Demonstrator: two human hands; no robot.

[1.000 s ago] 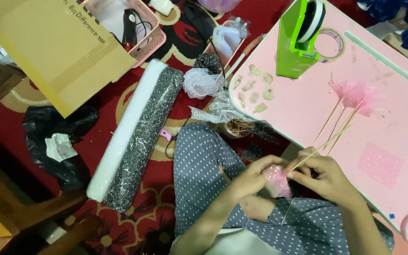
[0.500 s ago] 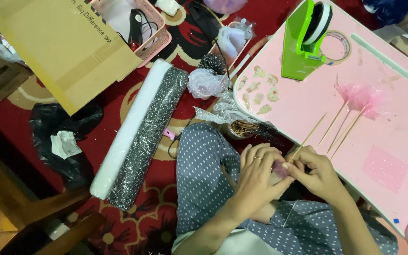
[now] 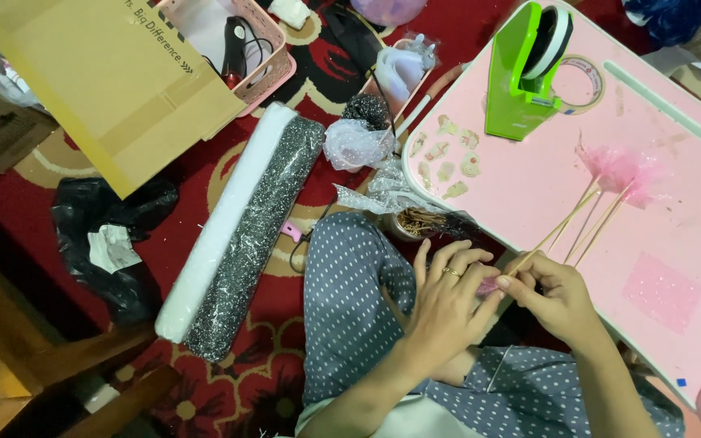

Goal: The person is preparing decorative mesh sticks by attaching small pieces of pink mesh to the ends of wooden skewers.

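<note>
The hands mostly hide a small pink piece.

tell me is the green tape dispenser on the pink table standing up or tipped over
Standing upright. The green tape dispenser rests on its base on the pink table, its tape wheel at the top.

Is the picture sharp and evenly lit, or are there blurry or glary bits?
Head view: mostly sharp and evenly lit; soft glare on the pink table; both hands, left hand and right hand, crisp on the skewer; dark corner at lower left; edges bend slightly, wide-angle.
</note>
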